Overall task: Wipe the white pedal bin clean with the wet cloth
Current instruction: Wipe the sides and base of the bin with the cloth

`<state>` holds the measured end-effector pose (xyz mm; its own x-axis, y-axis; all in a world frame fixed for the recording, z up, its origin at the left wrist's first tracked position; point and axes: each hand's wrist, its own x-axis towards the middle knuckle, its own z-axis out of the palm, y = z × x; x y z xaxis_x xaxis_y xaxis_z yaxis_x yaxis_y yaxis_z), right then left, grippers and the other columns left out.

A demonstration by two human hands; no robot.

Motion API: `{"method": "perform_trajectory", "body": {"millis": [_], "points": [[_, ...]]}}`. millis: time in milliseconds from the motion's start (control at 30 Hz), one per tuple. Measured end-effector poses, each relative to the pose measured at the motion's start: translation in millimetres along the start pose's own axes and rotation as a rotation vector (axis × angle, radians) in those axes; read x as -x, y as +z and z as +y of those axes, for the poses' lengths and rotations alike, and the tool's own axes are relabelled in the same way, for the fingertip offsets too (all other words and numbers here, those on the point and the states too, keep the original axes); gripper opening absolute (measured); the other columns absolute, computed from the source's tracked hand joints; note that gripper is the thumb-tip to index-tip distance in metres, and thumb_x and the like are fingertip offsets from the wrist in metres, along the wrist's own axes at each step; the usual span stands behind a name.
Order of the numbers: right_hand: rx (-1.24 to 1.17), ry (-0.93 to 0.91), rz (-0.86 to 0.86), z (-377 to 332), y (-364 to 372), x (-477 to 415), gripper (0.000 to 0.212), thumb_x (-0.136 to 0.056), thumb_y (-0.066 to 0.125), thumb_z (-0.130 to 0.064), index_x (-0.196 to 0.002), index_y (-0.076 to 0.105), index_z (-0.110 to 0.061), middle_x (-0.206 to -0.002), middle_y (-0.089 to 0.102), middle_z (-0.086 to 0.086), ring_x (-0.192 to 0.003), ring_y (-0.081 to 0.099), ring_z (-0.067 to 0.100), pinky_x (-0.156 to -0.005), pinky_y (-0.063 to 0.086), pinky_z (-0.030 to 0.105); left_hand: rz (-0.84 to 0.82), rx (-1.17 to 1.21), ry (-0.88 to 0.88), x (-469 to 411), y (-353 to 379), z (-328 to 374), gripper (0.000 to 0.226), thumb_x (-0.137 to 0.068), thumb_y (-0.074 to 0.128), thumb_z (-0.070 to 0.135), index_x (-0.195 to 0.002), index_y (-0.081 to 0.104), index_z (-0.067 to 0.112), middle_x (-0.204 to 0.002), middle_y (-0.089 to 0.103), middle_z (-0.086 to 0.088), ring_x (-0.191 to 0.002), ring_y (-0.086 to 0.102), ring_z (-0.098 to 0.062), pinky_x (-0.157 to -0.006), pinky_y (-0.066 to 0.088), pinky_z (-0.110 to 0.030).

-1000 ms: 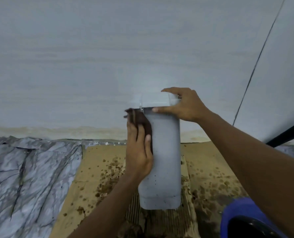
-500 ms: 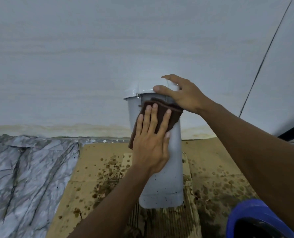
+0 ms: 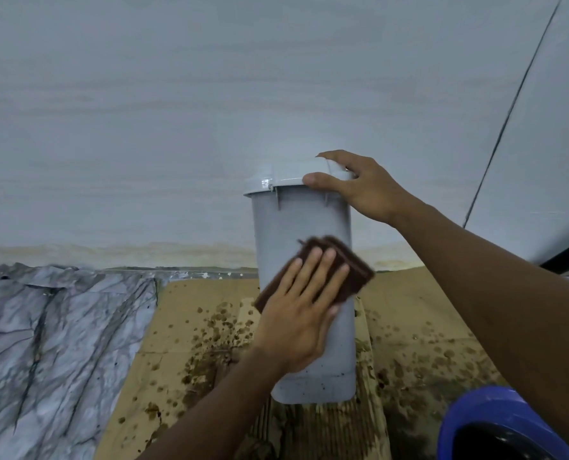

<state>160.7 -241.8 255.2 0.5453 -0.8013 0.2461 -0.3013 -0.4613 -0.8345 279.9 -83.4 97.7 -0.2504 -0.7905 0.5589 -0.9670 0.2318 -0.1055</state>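
Note:
The white pedal bin (image 3: 301, 220) stands upright on stained cardboard, its lid closed. My left hand (image 3: 298, 308) presses a dark brown cloth (image 3: 353, 272) flat against the bin's near side at mid height, fingers straight. My right hand (image 3: 359, 187) grips the right edge of the lid, thumb on the front rim and fingers over the top. Small dark specks dot the bin's lower part.
Brown-spattered cardboard (image 3: 190, 320) covers the floor under the bin. A marble-patterned sheet (image 3: 54, 343) lies to the left. A blue bucket (image 3: 495, 423) with a dark inside sits at the bottom right. A pale wall (image 3: 210, 111) rises close behind the bin.
My left hand has slid the cloth from the bin's upper left side across and down the front to mid height. My right hand stays on the lid.

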Motion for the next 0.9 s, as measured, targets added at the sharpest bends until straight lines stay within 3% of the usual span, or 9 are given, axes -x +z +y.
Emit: {"method": "perform_trajectory", "body": {"millis": [100,233,300,433,533,667,733,900], "points": [[-0.003,-0.006,-0.007,-1,3,0,0.073,-0.057,0.073,-0.08,-0.118,0.064,-0.041,-0.12,0.064,-0.018,-0.112,0.06,0.006,-0.1,0.051,0.035,0.011,-0.026,-0.026,19,1,-5,0.057,-0.109,0.025,0.035,-0.161,0.024,0.012,-0.17,0.012,-0.014,-0.158,0.009,-0.029,-0.127,0.014,-0.048],[-0.027,-0.001,0.018,-3,8,-2,0.077,-0.053,0.076,-0.08,-0.117,0.066,-0.038,-0.119,0.066,-0.015,-0.11,0.062,0.006,-0.1,0.051,0.036,0.107,0.051,-0.225,-30,-15,-6,0.057,-0.109,0.025,0.033,-0.161,0.022,0.009,-0.169,0.01,-0.016,-0.158,0.004,-0.029,-0.129,0.004,-0.045],[-0.034,-0.003,0.022,-2,6,0,0.074,-0.056,0.076,-0.077,-0.118,0.065,-0.037,-0.117,0.067,-0.015,-0.107,0.063,0.005,-0.099,0.052,0.035,0.088,0.037,-0.21,-47,-20,-7,0.057,-0.109,0.026,0.032,-0.162,0.02,0.011,-0.17,0.008,-0.016,-0.158,0.001,-0.029,-0.128,0.004,-0.046],[-0.055,0.01,0.027,2,4,3,0.074,-0.063,0.074,-0.074,-0.126,0.06,-0.037,-0.13,0.059,-0.014,-0.118,0.056,0.007,-0.099,0.048,0.029,-0.039,-0.031,0.084,-11,-3,0,0.059,-0.108,0.03,0.035,-0.163,0.017,0.017,-0.17,0.006,-0.014,-0.158,-0.001,-0.03,-0.128,0.006,-0.049],[-0.1,0.021,0.033,1,12,5,0.062,-0.07,0.075,-0.067,-0.123,0.059,-0.04,-0.126,0.057,-0.017,-0.114,0.055,0.001,-0.089,0.046,0.021,-0.179,-0.048,0.367,50,19,8,0.065,-0.103,0.037,0.037,-0.163,0.019,0.018,-0.17,0.01,-0.011,-0.158,-0.002,-0.029,-0.127,0.001,-0.046],[-0.13,0.025,0.043,1,13,7,0.061,-0.068,0.076,-0.068,-0.121,0.06,-0.042,-0.123,0.059,-0.017,-0.111,0.058,0.001,-0.09,0.049,0.022,-0.301,-0.177,0.677,80,25,-1,0.072,-0.1,0.045,0.041,-0.163,0.019,0.018,-0.17,0.014,-0.009,-0.158,0.003,-0.027,-0.128,-0.004,-0.045],[-0.132,0.033,0.043,1,12,7,0.061,-0.069,0.076,-0.067,-0.122,0.059,-0.041,-0.122,0.058,-0.018,-0.111,0.057,0.0,-0.089,0.048,0.02,-0.257,-0.163,0.64,56,16,-12,0.063,-0.105,0.035,0.041,-0.162,0.02,0.018,-0.169,0.015,-0.011,-0.158,0.004,-0.027,-0.128,-0.004,-0.044],[-0.128,0.036,0.056,-1,15,5,0.062,-0.069,0.076,-0.067,-0.121,0.06,-0.039,-0.121,0.06,-0.016,-0.11,0.058,0.002,-0.09,0.048,0.022,-0.032,-0.062,0.201,-7,-15,-29,0.055,-0.108,0.03,0.035,-0.16,0.029,0.015,-0.168,0.02,-0.015,-0.157,0.012,-0.03,-0.128,0.011,-0.046]]}}
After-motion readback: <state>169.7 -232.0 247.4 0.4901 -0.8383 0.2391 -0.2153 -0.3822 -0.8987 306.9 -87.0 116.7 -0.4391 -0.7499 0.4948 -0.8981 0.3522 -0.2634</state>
